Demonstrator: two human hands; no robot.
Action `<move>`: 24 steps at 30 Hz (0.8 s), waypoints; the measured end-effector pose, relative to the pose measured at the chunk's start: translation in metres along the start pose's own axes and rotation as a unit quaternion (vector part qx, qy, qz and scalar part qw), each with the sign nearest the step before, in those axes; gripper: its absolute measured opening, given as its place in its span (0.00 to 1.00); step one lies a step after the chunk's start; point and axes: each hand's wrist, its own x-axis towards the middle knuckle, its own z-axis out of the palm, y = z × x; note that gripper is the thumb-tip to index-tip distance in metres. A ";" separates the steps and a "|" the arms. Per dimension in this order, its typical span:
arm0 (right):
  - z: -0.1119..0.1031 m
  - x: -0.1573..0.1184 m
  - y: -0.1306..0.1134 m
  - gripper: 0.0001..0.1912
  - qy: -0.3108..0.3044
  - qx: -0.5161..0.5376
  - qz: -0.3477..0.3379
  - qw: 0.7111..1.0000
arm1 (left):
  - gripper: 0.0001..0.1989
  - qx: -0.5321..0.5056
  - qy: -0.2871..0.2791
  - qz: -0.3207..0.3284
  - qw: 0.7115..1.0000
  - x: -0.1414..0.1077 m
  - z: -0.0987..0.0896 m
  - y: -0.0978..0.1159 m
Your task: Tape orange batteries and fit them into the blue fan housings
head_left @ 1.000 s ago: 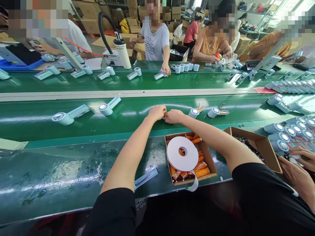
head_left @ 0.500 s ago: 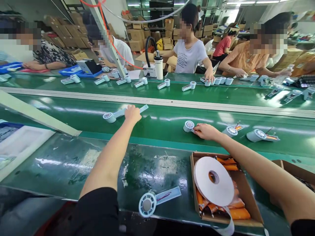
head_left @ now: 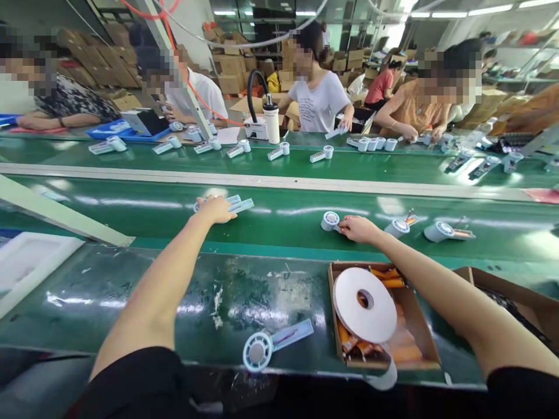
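Tape roll [head_left: 367,323] near right hand [head_left: 358,228]

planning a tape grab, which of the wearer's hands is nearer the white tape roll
Right. The right hand is beyond the white tape roll, at a light blue device on the belt; the left hand is farther away, off to the left, over other light blue devices.

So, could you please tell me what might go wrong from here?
The round-headed unit at the front edge of the bench might be knocked off. The loose end of the tape roll hangs over the front of the box and could snag. Beside the left hand, two handles lie close together and might bump.
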 end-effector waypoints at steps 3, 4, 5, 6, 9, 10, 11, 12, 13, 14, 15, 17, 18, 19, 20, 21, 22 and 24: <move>-0.002 -0.006 -0.002 0.19 -0.001 0.002 0.019 1.000 | 0.21 0.025 0.022 0.120 0.992 -0.072 0.014 0.052; -0.004 -0.007 -0.002 0.18 -0.006 0.004 0.025 1.000 | 0.19 0.035 0.030 0.172 0.984 -0.101 0.021 0.069; -0.006 -0.008 -0.003 0.17 -0.011 0.005 0.031 0.999 | 0.17 0.044 0.032 0.220 0.974 -0.129 0.030 0.083; -0.008 -0.010 -0.004 0.17 -0.014 0.007 0.040 0.999 | 0.16 0.050 0.028 0.258 0.964 -0.156 0.038 0.096; -0.015 -0.016 -0.007 0.17 -0.009 0.017 0.072 0.997 | 0.13 0.057 -0.006 0.313 0.948 -0.214 0.056 0.121; -0.017 -0.018 -0.008 0.17 -0.004 0.023 0.081 0.996 | 0.13 0.058 -0.020 0.318 0.946 -0.225 0.057 0.125; -0.019 -0.022 -0.008 0.17 0.002 0.031 0.088 0.996 | 0.14 0.057 -0.031 0.318 0.946 -0.233 0.054 0.128; -0.021 -0.025 -0.007 0.18 0.008 0.041 0.093 0.995 | 0.15 0.054 -0.036 0.319 0.945 -0.238 0.048 0.132; -0.022 -0.029 -0.007 0.19 0.014 0.051 0.095 0.994 | 0.16 0.047 -0.029 0.326 0.944 -0.242 0.039 0.138; -0.023 -0.032 -0.007 0.19 0.020 0.063 0.098 0.993 | 0.17 0.034 -0.010 0.344 0.938 -0.244 0.028 0.147; -0.025 -0.036 -0.008 0.20 0.024 0.074 0.100 0.992 | 0.19 0.016 0.015 0.374 0.927 -0.247 0.017 0.159; -0.029 -0.046 -0.011 0.21 0.031 0.095 0.103 0.990 | 0.23 -0.018 0.065 0.458 0.886 -0.251 -0.002 0.194; -0.031 -0.052 -0.013 0.22 0.038 0.105 0.103 0.988 | 0.27 -0.026 0.074 0.497 0.864 -0.253 -0.008 0.215; -0.034 -0.061 -0.015 0.23 0.049 0.114 0.103 0.987 | 0.31 -0.024 0.068 0.525 0.848 -0.255 -0.011 0.234; -0.036 -0.073 -0.018 0.25 0.063 0.120 0.102 0.986 | 0.34 -0.013 0.051 0.540 0.840 -0.257 -0.011 0.252; -0.039 -0.089 -0.020 0.25 0.088 0.128 0.099 0.983 | 0.36 0.000 0.033 0.546 0.837 -0.258 -0.010 0.266; -0.040 -0.109 -0.021 0.25 0.124 0.145 0.091 0.977 | 0.36 0.009 0.021 0.547 0.837 -0.260 -0.007 0.275; -0.040 -0.161 -0.026 0.25 0.215 0.213 0.070 0.951 | 0.33 -0.003 0.042 0.552 0.833 -0.266 0.000 0.276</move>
